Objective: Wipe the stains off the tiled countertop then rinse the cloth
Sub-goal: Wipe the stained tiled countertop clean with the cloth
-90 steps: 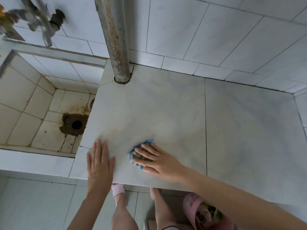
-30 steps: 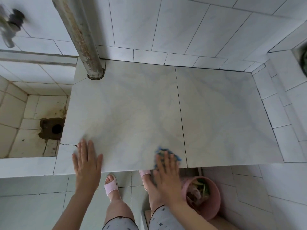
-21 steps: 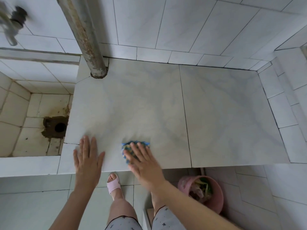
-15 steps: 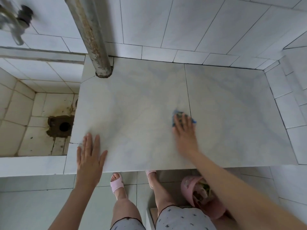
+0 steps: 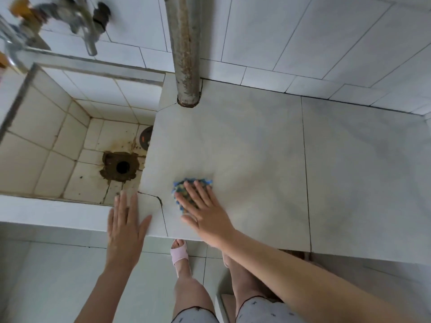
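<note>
A pale tiled bench (image 5: 256, 148) meets a stained sink (image 5: 46, 141) on its left, a rusty pipe (image 5: 186, 54) rising at its far edge. Near the bench's near-left corner the right hand (image 5: 206, 214) presses the blue cloth (image 5: 179, 187) flat, grip apart, fingers straight; the left hand (image 5: 126, 227) lies flat just left, grip apart too.

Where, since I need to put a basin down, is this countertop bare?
The countertop tile right of the grout line is bare. So is the stretch between the pipe and the cloth. The front left corner is crowded: the right hand presses the cloth, and the left hand rests beside it.
</note>
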`<state>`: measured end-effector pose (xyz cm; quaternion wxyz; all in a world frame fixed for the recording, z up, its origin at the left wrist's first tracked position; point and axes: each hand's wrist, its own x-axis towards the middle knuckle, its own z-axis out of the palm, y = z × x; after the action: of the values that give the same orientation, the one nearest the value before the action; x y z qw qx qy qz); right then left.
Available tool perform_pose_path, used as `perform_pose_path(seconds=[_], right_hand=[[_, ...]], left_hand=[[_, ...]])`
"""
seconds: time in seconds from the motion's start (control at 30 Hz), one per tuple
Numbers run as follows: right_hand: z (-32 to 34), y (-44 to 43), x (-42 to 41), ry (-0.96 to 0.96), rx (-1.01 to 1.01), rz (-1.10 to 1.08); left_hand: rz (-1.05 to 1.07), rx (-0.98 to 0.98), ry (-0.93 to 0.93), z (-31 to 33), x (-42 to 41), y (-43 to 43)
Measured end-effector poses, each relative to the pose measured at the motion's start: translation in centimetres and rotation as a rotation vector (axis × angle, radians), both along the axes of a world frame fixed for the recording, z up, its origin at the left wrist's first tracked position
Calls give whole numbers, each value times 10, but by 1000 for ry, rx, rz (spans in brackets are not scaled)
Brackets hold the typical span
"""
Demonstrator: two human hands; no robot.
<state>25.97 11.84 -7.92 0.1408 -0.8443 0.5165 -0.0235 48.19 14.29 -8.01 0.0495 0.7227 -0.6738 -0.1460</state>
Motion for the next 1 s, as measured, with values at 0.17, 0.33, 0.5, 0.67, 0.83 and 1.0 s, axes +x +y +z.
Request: perform_pose_path(seconds=[0.17, 0.33, 0.5, 0.67, 0.83, 1.0], right_hand=[[2, 52, -17, -19, -71, 267], [-1, 3, -76, 82, -127, 127], [-3, -39, -126, 117, 26, -467], [-4, 30, -77, 165, -45, -299], [-2, 76, -7, 23, -32, -29], [-1, -17, 12, -9, -76, 202]], left_hand=[[78, -37, 21, -1, 18, 2], [170, -59, 30, 3, 30, 1], [238, -60, 80, 5, 41, 3], [233, -49, 67, 4, 31, 2], [222, -28, 24, -2, 22, 3], [223, -59, 19, 0, 24, 3]])
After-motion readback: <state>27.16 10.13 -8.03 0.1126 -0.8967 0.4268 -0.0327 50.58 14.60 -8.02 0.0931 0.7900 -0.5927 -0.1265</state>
